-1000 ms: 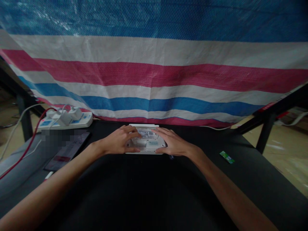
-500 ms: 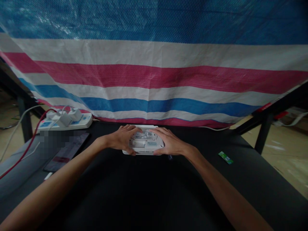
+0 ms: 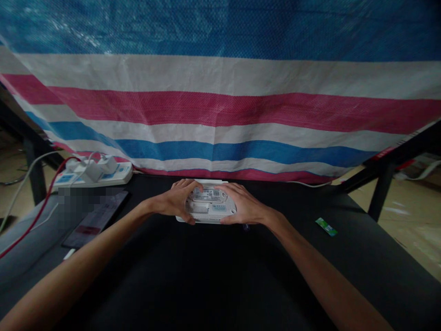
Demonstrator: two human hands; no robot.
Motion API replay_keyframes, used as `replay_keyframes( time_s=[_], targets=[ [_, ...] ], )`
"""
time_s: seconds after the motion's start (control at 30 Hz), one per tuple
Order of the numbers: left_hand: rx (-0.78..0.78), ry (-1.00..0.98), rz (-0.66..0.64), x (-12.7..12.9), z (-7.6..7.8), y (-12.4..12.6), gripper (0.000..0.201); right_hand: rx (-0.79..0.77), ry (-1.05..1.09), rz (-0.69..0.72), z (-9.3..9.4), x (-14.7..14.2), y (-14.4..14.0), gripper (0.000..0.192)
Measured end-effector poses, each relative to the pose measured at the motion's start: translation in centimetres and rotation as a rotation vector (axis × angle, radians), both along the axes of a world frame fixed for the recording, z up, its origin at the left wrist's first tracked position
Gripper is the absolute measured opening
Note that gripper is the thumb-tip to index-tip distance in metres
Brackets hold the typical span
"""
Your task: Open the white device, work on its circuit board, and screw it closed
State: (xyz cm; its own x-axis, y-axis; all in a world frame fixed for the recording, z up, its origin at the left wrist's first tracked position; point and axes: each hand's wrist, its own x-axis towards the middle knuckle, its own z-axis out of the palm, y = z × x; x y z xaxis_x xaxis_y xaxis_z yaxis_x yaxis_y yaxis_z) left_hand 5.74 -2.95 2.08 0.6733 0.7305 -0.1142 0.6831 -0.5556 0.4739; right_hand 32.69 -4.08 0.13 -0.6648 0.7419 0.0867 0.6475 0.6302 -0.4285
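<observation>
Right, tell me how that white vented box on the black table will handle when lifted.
The white vented box looks like a rigid plastic shell, so probably stiff. Flat and wide, it should not roll. The left hand and right hand grip its ends, suggesting it is fairly light.

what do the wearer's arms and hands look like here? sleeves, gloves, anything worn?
Both forearms are bare up to the frame edge: no sleeves in view. The left hand and right hand have no gloves. No watch, bracelet or ring is visible, though the dim picture could hide small items.
</observation>
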Motion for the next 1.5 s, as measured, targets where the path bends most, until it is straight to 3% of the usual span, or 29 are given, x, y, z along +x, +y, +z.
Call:
replay_keyframes(
  time_s=[0.3,0.63,1.2,1.5],
  targets=[
    [0.069,-0.035,-0.010,-0.4,-1.4,0.5,0.079,0.031,0.043,0.001,-0.7,0.1,0.4,0.094],
    [0.064,-0.008,-0.025,-0.5,-1.0,0.1,0.080,-0.015,-0.037,-0.034,-1.4,-0.2,0.1,0.098],
    [0.137,0.076,-0.081,-0.8,-1.8,0.3,0.092,0.013,-0.064,-0.019,-1.6,0.0,0.4,0.096],
    [0.038,0.168,-0.085,-1.6,-0.5,0.3,0.092,-0.040,-0.114,-0.057,-1.1,0.0,0.1,0.099]
  ],
)
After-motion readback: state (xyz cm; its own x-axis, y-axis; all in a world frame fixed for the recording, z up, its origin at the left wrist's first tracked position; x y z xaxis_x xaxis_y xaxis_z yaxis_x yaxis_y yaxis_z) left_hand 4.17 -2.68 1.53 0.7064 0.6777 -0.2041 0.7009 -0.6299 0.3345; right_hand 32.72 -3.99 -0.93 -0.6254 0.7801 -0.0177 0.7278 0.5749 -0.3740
